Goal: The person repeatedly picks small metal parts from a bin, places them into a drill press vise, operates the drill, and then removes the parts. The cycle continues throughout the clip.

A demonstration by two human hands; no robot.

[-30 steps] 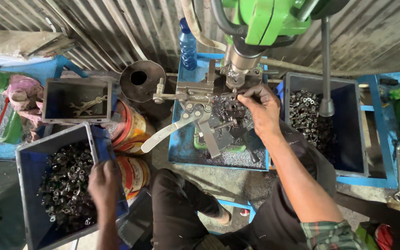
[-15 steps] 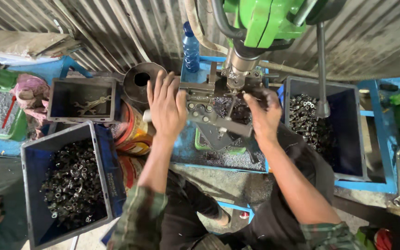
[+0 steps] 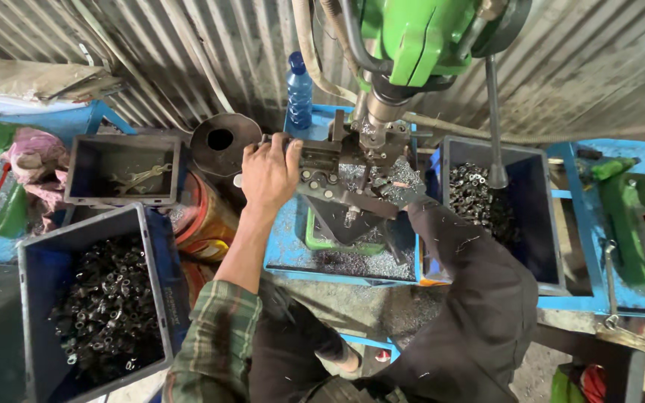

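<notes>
— So, the hands?
— Left hand (image 3: 269,173) lies fingers curled over the metal jig (image 3: 337,175) under the green drill press (image 3: 419,37); right hand is out of view.
— Surroundings?
— Blue tray (image 3: 293,254) strewn with shavings, bins of dark parts (image 3: 106,313), corrugated wall (image 3: 606,67).
— Jig's axis?
— Left to right.

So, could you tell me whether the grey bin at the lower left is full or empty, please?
Partly full: the grey bin holds a heap of small dark metal parts covering its floor, well below the rim.
</notes>
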